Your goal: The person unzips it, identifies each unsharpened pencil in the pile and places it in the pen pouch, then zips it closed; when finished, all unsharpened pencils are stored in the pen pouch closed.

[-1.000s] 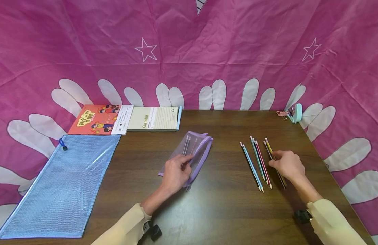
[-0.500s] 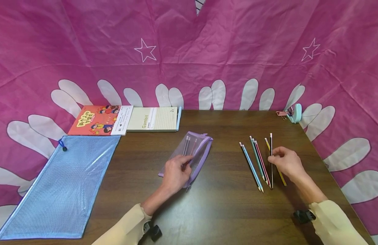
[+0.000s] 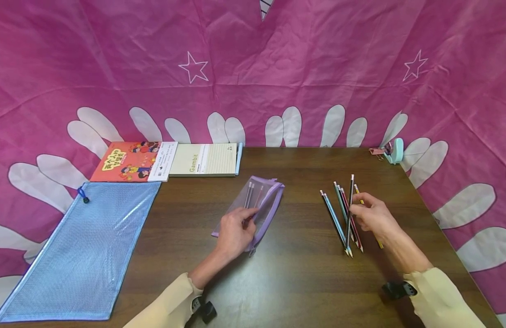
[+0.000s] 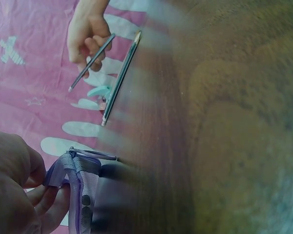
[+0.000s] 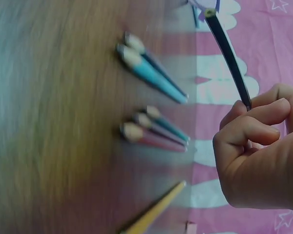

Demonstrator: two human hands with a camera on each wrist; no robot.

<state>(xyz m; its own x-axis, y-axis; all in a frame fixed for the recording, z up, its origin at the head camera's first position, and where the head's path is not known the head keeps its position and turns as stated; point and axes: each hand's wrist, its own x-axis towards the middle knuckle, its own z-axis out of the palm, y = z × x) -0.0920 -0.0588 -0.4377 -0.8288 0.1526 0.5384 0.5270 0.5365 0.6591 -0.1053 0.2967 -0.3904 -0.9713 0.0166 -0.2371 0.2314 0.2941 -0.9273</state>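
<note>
My left hand (image 3: 236, 230) grips the edge of a purple mesh pencil pouch (image 3: 242, 202), which lies on the table with a few pencils (image 3: 249, 195) inside. In the left wrist view the fingers of that hand pinch the pouch's fabric near its zipper (image 4: 80, 195). My right hand (image 3: 373, 216) pinches a black pencil (image 3: 351, 193), held raised over the loose pencils. Two blue-toned pencils (image 3: 336, 223) lie left of it, with a teal and red group (image 3: 358, 239) beside them. A yellow pencil (image 3: 379, 241) lies partly hidden behind the right hand.
On the left lies a blue mesh bag (image 3: 84, 246) with a cord toggle. Behind it are a red book (image 3: 125, 159) and a pale notebook (image 3: 207, 159). A mint-coloured object (image 3: 396, 151) and a small pink item (image 3: 376, 151) stand at the back right corner, before a pink curtain (image 3: 310, 68).
The right hand has lifted the black pencil from beside the yellow one and carried it left, above the other pencils. The yellow pencil stays down. The left hand and pouch have not moved.
</note>
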